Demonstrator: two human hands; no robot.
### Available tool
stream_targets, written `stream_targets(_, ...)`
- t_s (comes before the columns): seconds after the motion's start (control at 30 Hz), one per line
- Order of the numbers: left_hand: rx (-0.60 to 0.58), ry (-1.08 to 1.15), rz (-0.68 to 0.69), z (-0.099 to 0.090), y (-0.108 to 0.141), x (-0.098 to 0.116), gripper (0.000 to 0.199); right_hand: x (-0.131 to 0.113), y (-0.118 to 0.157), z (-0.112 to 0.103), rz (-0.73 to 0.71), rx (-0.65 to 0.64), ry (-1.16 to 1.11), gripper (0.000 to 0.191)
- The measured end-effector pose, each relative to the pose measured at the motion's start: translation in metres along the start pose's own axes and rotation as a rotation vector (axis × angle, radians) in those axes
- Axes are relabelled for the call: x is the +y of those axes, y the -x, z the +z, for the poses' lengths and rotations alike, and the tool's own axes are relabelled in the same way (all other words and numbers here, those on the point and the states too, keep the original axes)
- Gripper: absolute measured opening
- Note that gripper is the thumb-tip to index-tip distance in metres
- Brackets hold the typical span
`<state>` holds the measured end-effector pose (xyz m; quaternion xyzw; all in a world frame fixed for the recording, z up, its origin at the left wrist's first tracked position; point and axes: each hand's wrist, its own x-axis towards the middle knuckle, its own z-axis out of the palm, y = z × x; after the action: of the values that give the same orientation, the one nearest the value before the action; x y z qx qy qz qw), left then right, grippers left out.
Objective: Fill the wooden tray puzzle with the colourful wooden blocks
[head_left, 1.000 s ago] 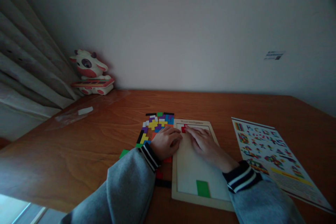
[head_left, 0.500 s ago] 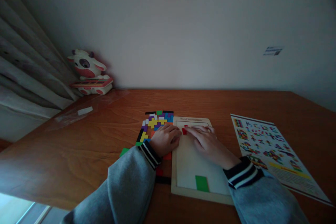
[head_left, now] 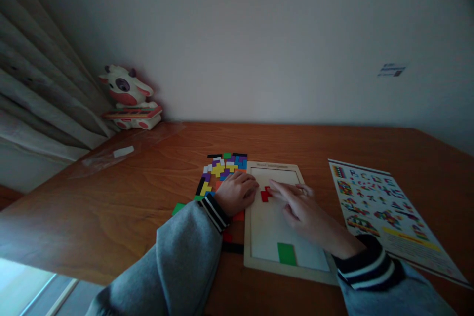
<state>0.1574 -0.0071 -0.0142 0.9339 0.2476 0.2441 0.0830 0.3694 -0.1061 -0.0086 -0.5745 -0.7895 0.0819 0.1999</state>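
A pale wooden tray (head_left: 248, 252) lies on the table, with a green piece (head_left: 287, 254) near its front edge and a red piece (head_left: 264, 195) in its upper left part. My right hand (head_left: 301, 207) is over the tray, fingers extended, the fingertips at the red piece's right end. My left hand (head_left: 237, 192) rests at the tray's left edge with its fingers curled; whatever may be under them is hidden. Left of the tray lie several coloured pieces (head_left: 217, 170), partly covered by my left hand and sleeve.
A printed pattern sheet (head_left: 385, 207) lies right of the tray. At the back left stands a cow toy (head_left: 129, 96) beside a curtain (head_left: 40, 89). A clear plastic wrapper (head_left: 96, 159) lies on the left of the wooden table (head_left: 129, 197).
The red piece has moved down and slightly right in the tray and shows more fully. My right hand has shifted right and its fingers have lifted a little. The view has shifted slightly.
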Motion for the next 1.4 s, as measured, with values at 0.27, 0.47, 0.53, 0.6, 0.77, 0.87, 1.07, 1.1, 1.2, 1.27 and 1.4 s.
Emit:
stream_targets(0.27, 0.022, 0.005, 0.013, 0.002, 0.000, -0.002, 0.017, -0.025, 0.042, 0.008, -0.032, 0.029, 0.057, 0.066)
stream_targets(0.47, -0.010, -0.004, -0.009, 0.000, 0.000, 0.000, 0.017, -0.035, 0.064, 0.015, -0.052, 0.136, 0.151, 0.066)
stream_targets(0.53, -0.009, -0.001, -0.011, 0.000, 0.000, 0.000, 0.017, -0.037, 0.067, 0.016, -0.044, 0.149, 0.165, 0.066)
stream_targets(0.6, -0.002, 0.003, -0.011, 0.001, 0.000, -0.001, 0.017, -0.039, 0.070, 0.018, -0.035, 0.159, 0.178, 0.067)
stream_targets(0.77, 0.002, 0.010, -0.003, 0.002, 0.000, -0.002, 0.017, -0.040, 0.079, 0.023, -0.043, 0.180, 0.206, 0.075)
stream_targets(0.87, 0.002, 0.012, -0.004, 0.002, 0.000, -0.002, 0.017, -0.040, 0.087, 0.027, -0.057, 0.209, 0.213, 0.073)
stream_targets(1.07, 0.016, 0.021, 0.003, 0.002, 0.000, -0.003, 0.017, -0.049, 0.096, 0.034, -0.042, 0.300, 0.225, 0.065)
stream_targets(1.1, 0.017, 0.020, 0.004, 0.002, 0.000, -0.003, 0.016, -0.051, 0.096, 0.034, -0.037, 0.318, 0.226, 0.063)
stream_targets(1.2, 0.019, 0.017, 0.011, 0.003, 0.000, -0.003, 0.017, -0.057, 0.094, 0.033, -0.029, 0.365, 0.222, 0.057)
stream_targets(1.27, 0.024, 0.019, 0.019, 0.003, 0.000, -0.003, 0.017, -0.058, 0.092, 0.032, -0.039, 0.376, 0.222, 0.053)
stream_targets(1.4, 0.030, 0.028, 0.036, 0.002, 0.000, -0.004, 0.017, -0.057, 0.090, 0.031, -0.093, 0.363, 0.207, 0.046)
